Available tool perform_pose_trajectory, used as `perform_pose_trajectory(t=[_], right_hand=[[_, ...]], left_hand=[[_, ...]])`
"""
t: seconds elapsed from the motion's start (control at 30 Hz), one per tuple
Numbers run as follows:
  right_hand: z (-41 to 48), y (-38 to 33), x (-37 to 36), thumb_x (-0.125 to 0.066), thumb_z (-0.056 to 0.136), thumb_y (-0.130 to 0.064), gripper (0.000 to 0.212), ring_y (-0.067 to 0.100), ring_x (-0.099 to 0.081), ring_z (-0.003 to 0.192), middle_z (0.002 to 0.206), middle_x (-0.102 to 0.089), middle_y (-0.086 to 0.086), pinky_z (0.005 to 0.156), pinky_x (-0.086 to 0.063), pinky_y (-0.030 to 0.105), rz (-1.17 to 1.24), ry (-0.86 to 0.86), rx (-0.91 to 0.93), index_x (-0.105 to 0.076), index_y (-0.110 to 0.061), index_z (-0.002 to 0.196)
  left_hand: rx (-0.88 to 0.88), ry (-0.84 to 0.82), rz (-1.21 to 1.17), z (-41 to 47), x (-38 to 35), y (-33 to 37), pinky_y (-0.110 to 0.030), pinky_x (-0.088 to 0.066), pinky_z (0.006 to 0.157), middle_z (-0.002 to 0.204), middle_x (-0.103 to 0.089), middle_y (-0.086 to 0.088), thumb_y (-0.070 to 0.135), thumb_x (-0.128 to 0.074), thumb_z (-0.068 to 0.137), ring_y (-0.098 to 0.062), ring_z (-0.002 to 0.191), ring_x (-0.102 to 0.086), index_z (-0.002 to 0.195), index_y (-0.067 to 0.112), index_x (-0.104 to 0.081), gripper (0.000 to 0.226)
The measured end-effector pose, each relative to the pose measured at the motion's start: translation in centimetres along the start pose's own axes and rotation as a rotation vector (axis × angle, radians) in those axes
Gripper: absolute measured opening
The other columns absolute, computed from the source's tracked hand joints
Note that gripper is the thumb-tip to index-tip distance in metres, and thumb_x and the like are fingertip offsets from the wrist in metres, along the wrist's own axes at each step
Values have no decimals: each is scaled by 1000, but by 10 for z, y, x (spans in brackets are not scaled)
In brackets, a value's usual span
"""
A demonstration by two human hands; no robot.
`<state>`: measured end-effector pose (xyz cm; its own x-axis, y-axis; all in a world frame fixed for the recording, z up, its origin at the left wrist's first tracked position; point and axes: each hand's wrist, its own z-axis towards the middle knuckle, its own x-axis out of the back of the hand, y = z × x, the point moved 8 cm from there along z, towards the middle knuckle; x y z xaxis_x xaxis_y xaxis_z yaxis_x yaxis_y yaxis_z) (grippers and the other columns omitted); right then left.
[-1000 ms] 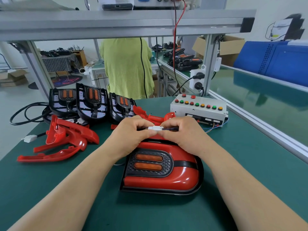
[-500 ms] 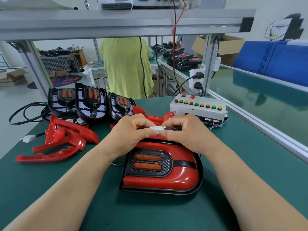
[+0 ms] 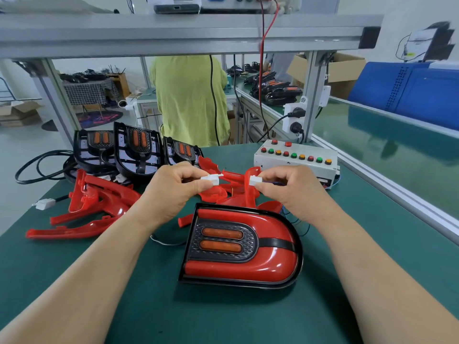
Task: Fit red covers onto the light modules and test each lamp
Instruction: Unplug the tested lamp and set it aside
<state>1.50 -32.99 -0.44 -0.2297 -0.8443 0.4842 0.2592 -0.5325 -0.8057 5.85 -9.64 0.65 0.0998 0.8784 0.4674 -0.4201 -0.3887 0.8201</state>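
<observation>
A lamp with its red cover fitted (image 3: 239,247) lies flat on the green mat in front of me, its two amber strips unlit. Above it, my left hand (image 3: 171,189) pinches a white plug (image 3: 211,179), and my right hand (image 3: 290,192) pinches a second white connector (image 3: 254,180). A gap of a few centimetres separates the two connectors. Several loose red covers (image 3: 99,202) lie to the left and behind the hands. Three bare black light modules (image 3: 137,150) lean at the back left.
A white test box with coloured buttons (image 3: 296,157) sits at the back right. A black cable with a white plug (image 3: 44,203) trails on the left. A person in a green shirt (image 3: 188,100) stands beyond the bench. An aluminium rail (image 3: 397,194) borders the right side.
The two white connectors were joined between my hands; they have been pulled apart, with my left hand moving left and my right hand moving right.
</observation>
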Motion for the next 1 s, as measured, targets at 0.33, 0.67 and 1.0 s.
perform_pose_trajectory(t=[0.33, 0.67, 1.0], right_hand=[[7, 33, -3, -72, 87, -37, 36, 11, -58, 100, 104, -67, -9, 83, -39, 27, -318, 1, -137, -68, -28, 121], [7, 38, -10, -57, 98, -29, 23, 6, -52, 95, 118, -71, -4, 79, -33, 21, -377, 4, -146, -75, -21, 109], [7, 29, 6, -56, 97, -25, 22, 12, -57, 89, 94, -70, -6, 70, -29, 22, -241, 185, -121, -76, -16, 94]], left_hand=[[53, -217, 280, -7, -21, -12, -26, -45, 70, 75, -66, 20, 46, -62, 92, 1, 66, -57, 84, 35, -66, 14], [161, -438, 162, -17, -39, -12, -17, -45, 77, 73, -65, 14, 60, -59, 83, 3, 71, -59, 76, 19, -70, 43], [258, -190, -256, -11, -22, -21, -41, -48, 83, 83, -72, -16, 49, -74, 69, -22, 75, -61, 85, 6, -76, 46]])
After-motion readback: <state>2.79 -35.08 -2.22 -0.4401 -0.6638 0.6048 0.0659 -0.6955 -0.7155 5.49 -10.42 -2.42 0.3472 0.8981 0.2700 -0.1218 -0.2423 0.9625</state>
